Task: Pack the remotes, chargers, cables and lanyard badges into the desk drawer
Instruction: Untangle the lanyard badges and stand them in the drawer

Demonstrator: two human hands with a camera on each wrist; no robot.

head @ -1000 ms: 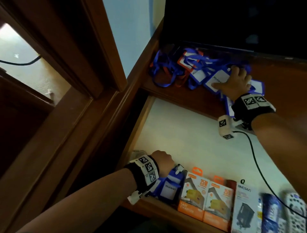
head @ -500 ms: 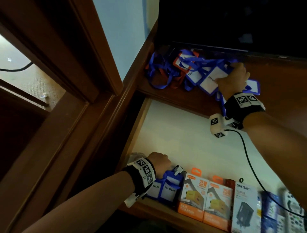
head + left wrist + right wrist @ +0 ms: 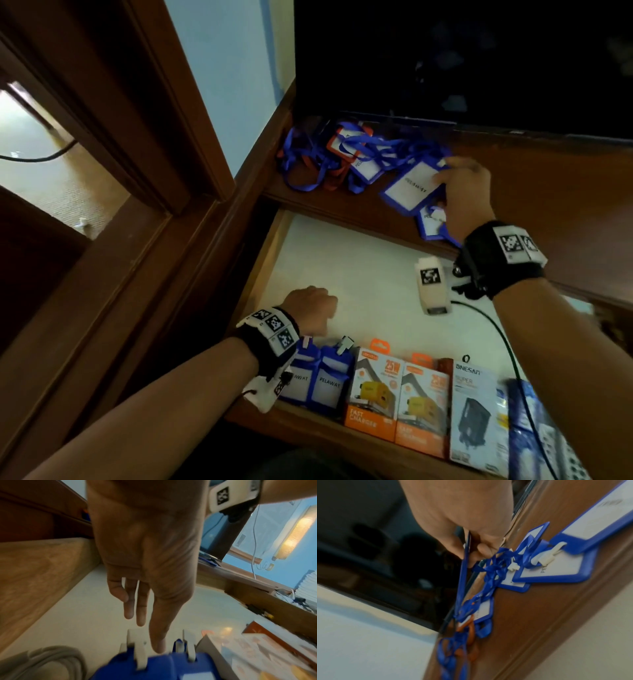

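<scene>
The open drawer [image 3: 359, 274] has a white floor. Along its near edge stand two blue badges [image 3: 318, 380], orange charger boxes [image 3: 373, 394], a white charger box [image 3: 476, 411] and a remote [image 3: 561, 452]. My left hand [image 3: 310, 310] hovers over the two blue badges [image 3: 154, 666] with straight fingers [image 3: 142, 615], one fingertip touching their top. On the desk top lies a tangled pile of lanyard badges [image 3: 342, 157]. My right hand [image 3: 445, 178] pinches one blue badge [image 3: 411, 186] at the pile's right end. The right wrist view shows that badge [image 3: 464, 568] edge-on, its ribbon still knotted in the pile [image 3: 489, 574].
A dark screen [image 3: 445, 61] stands at the back of the desk top [image 3: 548, 192]. A grey coiled cable [image 3: 42, 665] lies in the drawer's near left corner. A wooden door frame [image 3: 154, 137] rises on the left. More blue badges [image 3: 556, 566] lie near the desk edge.
My right hand went from lying flat on the badges to pinching one and tilting it up. My left hand rose off the two badges in the drawer and its fingers straightened.
</scene>
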